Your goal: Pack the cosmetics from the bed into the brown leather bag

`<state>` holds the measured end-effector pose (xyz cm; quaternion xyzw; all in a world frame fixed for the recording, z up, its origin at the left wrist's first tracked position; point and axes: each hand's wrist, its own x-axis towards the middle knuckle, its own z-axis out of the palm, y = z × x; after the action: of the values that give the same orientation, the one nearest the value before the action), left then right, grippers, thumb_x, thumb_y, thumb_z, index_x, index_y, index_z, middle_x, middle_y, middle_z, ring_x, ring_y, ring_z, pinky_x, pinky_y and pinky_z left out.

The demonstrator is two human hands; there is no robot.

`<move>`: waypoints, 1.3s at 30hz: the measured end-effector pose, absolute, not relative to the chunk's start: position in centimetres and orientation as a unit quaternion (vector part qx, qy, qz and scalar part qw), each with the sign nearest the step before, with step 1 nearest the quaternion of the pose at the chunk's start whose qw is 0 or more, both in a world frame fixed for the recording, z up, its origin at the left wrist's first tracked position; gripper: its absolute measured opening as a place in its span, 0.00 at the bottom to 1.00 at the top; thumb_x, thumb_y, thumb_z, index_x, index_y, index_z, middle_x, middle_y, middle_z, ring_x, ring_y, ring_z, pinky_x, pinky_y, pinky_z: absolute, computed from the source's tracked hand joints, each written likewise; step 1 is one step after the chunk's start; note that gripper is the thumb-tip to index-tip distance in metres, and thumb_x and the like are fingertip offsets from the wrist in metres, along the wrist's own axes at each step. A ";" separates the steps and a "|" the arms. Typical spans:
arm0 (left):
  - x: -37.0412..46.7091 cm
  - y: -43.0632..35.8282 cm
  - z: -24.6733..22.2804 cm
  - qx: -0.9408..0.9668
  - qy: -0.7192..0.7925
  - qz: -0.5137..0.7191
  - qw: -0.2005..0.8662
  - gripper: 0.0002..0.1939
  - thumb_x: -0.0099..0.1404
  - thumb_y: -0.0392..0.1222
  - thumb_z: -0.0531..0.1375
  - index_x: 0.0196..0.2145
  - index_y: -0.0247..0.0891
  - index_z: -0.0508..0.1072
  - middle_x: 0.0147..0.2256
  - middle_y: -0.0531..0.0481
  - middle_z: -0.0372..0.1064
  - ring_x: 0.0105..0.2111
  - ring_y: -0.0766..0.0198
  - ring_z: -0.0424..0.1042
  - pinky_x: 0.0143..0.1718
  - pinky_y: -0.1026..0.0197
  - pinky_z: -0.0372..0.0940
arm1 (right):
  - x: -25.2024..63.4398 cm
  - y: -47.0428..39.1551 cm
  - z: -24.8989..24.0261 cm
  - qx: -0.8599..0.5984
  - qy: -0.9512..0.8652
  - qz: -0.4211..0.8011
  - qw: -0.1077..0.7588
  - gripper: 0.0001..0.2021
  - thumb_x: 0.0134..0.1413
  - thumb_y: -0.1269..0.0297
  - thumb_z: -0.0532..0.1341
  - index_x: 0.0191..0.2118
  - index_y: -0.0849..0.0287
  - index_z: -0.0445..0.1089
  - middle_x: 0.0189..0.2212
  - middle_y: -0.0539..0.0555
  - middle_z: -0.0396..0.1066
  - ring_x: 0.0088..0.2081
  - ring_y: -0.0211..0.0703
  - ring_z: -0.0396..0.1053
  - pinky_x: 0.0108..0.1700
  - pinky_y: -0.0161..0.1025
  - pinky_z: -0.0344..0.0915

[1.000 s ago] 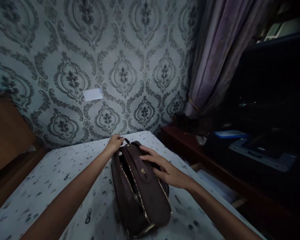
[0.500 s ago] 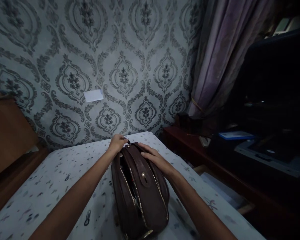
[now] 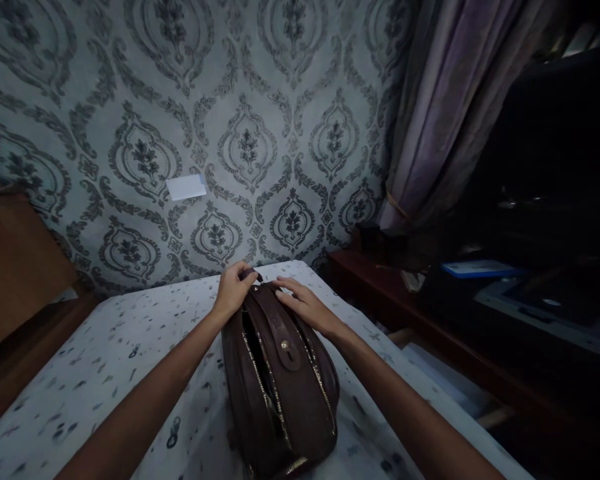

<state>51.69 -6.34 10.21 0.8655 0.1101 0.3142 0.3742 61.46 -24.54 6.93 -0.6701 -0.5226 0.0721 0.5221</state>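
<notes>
A dark brown bag [image 3: 300,393] with gold-coloured zips lies on a white patterned cloth [image 3: 145,353]. Its left zip gapes, showing a dark inside, and a strap with a round metal stud runs along the top. At the bag's far end, my left hand [image 3: 234,288] is closed round a short dark handle. My right hand [image 3: 305,301] rests by the far right side of the bag, fingers apart and holding nothing.
Behind the cloth stands a patterned wall [image 3: 250,147] with a white card [image 3: 186,187] on it. A brown box [image 3: 20,267] is at the left. To the right are a purple curtain [image 3: 435,113], a dark red ledge [image 3: 380,293] and a blue-edged object [image 3: 480,269].
My left hand has raised the handle slightly. My right hand has shifted a little up and left, its fingers lifting off the bag's top.
</notes>
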 end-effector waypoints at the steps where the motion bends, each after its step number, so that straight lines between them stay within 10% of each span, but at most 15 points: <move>1: 51.7 -6.3 10.2 0.864 0.100 0.317 0.377 0.13 0.69 0.47 0.60 0.32 0.34 0.70 0.30 0.53 0.68 0.32 0.66 0.69 0.39 0.58 0.67 | 61.7 -23.7 7.4 -0.668 -0.533 0.063 0.516 0.23 0.62 0.54 0.57 0.59 0.57 0.69 0.62 0.61 0.65 0.64 0.54 0.60 0.68 0.55 0.51; 7: 50.9 -6.3 10.9 0.850 0.056 0.335 0.402 0.06 0.65 0.40 0.60 0.32 0.36 0.71 0.31 0.53 0.69 0.34 0.64 0.70 0.42 0.58 0.66 | 62.6 -18.2 10.7 -0.668 -0.592 0.055 0.447 0.20 0.49 0.73 0.58 0.49 0.60 0.72 0.43 0.56 0.76 0.44 0.47 0.72 0.50 0.42 0.65; 12: 47.9 -7.2 9.6 0.798 0.106 0.398 0.439 0.11 0.67 0.42 0.54 0.45 0.38 0.70 0.48 0.45 0.71 0.52 0.57 0.69 0.50 0.56 0.66 | 61.7 -16.9 12.3 -0.690 -0.606 0.074 0.389 0.05 0.46 0.72 0.57 0.29 0.62 0.71 0.23 0.47 0.67 0.29 0.38 0.63 0.34 0.34 0.57; 18: 44.2 -9.4 5.7 0.760 0.178 0.402 0.479 0.22 0.72 0.51 0.50 0.57 0.38 0.63 0.61 0.41 0.62 0.64 0.56 0.59 0.67 0.49 0.52 | 60.0 -17.2 13.6 -0.710 -0.592 0.117 0.363 0.06 0.46 0.66 0.59 0.25 0.62 0.70 0.21 0.47 0.67 0.27 0.38 0.63 0.29 0.34 0.53; 39: 44.3 -9.7 4.2 0.812 0.159 0.363 0.429 0.30 0.72 0.55 0.48 0.64 0.35 0.56 0.67 0.37 0.52 0.69 0.54 0.49 0.70 0.47 0.44 | 57.3 -17.4 12.2 -0.642 -0.437 -0.060 0.627 0.29 0.57 0.40 0.50 0.14 0.53 0.45 0.13 0.46 0.45 0.19 0.34 0.46 0.24 0.36 0.48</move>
<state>44.30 -9.72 4.18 0.8122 0.1587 0.3627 0.4285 57.28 -17.38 12.15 -0.6421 -0.4372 -0.0597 0.6269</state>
